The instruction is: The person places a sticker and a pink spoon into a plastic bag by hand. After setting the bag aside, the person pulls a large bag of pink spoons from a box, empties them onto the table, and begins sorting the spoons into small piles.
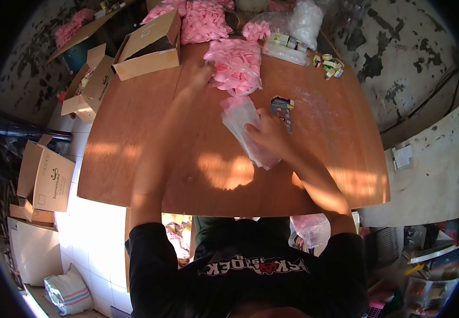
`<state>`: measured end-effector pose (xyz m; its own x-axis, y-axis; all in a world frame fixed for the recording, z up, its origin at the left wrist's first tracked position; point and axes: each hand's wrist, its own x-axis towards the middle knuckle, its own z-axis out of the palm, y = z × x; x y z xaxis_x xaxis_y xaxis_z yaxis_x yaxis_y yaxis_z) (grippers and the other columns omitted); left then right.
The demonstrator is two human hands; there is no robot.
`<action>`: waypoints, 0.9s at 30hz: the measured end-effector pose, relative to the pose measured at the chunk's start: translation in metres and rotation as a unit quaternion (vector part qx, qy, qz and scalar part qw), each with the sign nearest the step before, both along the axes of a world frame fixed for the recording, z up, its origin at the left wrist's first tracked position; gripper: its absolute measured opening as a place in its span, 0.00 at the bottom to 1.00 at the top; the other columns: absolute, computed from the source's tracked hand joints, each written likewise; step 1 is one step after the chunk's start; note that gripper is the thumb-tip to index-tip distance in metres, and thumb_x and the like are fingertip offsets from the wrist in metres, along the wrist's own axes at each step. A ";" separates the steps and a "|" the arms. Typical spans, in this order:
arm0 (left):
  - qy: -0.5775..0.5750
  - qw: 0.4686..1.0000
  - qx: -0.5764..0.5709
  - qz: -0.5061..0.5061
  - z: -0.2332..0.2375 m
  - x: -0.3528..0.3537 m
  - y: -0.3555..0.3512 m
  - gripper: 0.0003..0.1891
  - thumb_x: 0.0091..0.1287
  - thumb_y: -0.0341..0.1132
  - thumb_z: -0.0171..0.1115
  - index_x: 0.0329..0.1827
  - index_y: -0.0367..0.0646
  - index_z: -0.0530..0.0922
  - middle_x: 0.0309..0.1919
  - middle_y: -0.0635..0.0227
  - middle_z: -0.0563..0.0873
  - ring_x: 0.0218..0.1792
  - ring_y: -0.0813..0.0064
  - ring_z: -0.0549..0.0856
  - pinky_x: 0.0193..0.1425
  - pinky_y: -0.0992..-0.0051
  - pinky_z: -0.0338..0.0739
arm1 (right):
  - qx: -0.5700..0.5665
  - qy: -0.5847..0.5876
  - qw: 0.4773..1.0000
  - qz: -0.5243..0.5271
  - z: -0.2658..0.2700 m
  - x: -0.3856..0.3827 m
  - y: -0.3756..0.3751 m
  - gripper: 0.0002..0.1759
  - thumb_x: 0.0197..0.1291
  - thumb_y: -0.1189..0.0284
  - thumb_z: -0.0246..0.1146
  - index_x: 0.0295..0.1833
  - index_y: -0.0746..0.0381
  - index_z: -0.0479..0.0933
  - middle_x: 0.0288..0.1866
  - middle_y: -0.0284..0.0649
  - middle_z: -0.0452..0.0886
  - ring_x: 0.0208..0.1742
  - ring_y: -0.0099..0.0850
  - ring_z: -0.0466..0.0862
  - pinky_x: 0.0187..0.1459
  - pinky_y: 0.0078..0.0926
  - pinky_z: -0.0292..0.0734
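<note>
My left hand [204, 73] reaches to the far side of the table, at the left edge of a clear plastic bag full of pink petal-like pieces [234, 66]. Its fingers are blurred, so their grip does not show. Closer to me, my right hand [268, 131] has its thumb and fingers closed on the right side of a stack of flat clear plastic bags [240, 124]. The stack lies slanted, its pinkish far end just below the pink bag. Just beyond my right hand lies a small dark printed card [282, 111], partly covered by the hand.
More bags of pink pieces [205, 21] stand at the back, beside an open cardboard box [150, 45]. Small boxes in plastic [287, 45] and several loose small boxes [329, 66] lie back right. Cardboard cartons [49, 177] stand on the floor at left.
</note>
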<state>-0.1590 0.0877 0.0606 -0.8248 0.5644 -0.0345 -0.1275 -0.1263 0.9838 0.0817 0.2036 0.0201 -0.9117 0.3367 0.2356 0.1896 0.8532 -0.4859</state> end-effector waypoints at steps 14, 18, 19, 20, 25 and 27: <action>0.562 0.789 -0.222 0.108 -0.032 0.103 -0.101 0.35 0.61 0.34 0.66 0.73 0.47 0.63 0.60 0.50 0.75 0.54 0.53 0.82 0.54 0.63 0.79 | -0.033 -0.017 0.990 0.137 -0.016 0.015 -0.008 0.38 0.44 0.63 0.76 0.59 0.68 0.70 0.49 0.57 0.82 0.52 0.52 0.83 0.54 0.41 0.76; 0.526 0.809 -0.258 -0.037 -0.017 0.178 -0.123 0.20 0.59 0.33 0.67 0.55 0.43 0.78 0.51 0.55 0.81 0.50 0.54 0.82 0.54 0.60 0.78 | -0.031 -0.100 0.991 0.089 0.002 0.016 -0.010 0.41 0.41 0.63 0.79 0.60 0.69 0.70 0.51 0.56 0.82 0.54 0.50 0.82 0.55 0.39 0.76; 0.500 0.803 -0.308 -0.106 -0.021 0.191 -0.126 0.13 0.61 0.34 0.67 0.48 0.41 0.81 0.48 0.58 0.83 0.49 0.57 0.82 0.54 0.60 0.78 | -0.020 -0.133 0.988 0.078 0.006 0.015 -0.011 0.42 0.40 0.63 0.80 0.60 0.69 0.70 0.51 0.55 0.82 0.54 0.49 0.83 0.55 0.38 0.76; 0.494 0.805 -0.312 -0.105 -0.025 0.200 -0.128 0.13 0.61 0.34 0.67 0.48 0.41 0.81 0.48 0.58 0.83 0.49 0.57 0.82 0.54 0.60 0.78 | -0.022 -0.137 0.987 0.083 0.011 0.015 -0.013 0.42 0.40 0.63 0.80 0.60 0.69 0.70 0.51 0.55 0.82 0.54 0.49 0.83 0.55 0.38 0.76; 0.626 0.739 -0.216 -0.125 -0.051 0.230 -0.129 0.16 0.63 0.43 0.65 0.44 0.39 0.84 0.44 0.65 0.85 0.50 0.65 0.83 0.54 0.65 0.77 | -0.032 -0.235 0.966 0.102 0.014 0.004 -0.013 0.42 0.38 0.63 0.80 0.58 0.72 0.71 0.50 0.56 0.82 0.53 0.43 0.84 0.53 0.36 0.78; 0.661 0.710 -0.222 -0.101 -0.058 0.240 -0.130 0.20 0.63 0.44 0.64 0.48 0.36 0.83 0.47 0.62 0.84 0.52 0.64 0.82 0.59 0.63 0.74 | -0.044 -0.248 0.961 0.116 0.015 0.003 -0.015 0.42 0.38 0.64 0.80 0.57 0.73 0.71 0.49 0.56 0.83 0.53 0.43 0.84 0.52 0.35 0.78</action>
<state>0.0805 -0.0428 0.0028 -0.2061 0.8510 0.4831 0.9725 0.1235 0.1973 0.0848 0.1890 0.0346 -0.9572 0.1099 -0.2679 0.2268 0.8599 -0.4574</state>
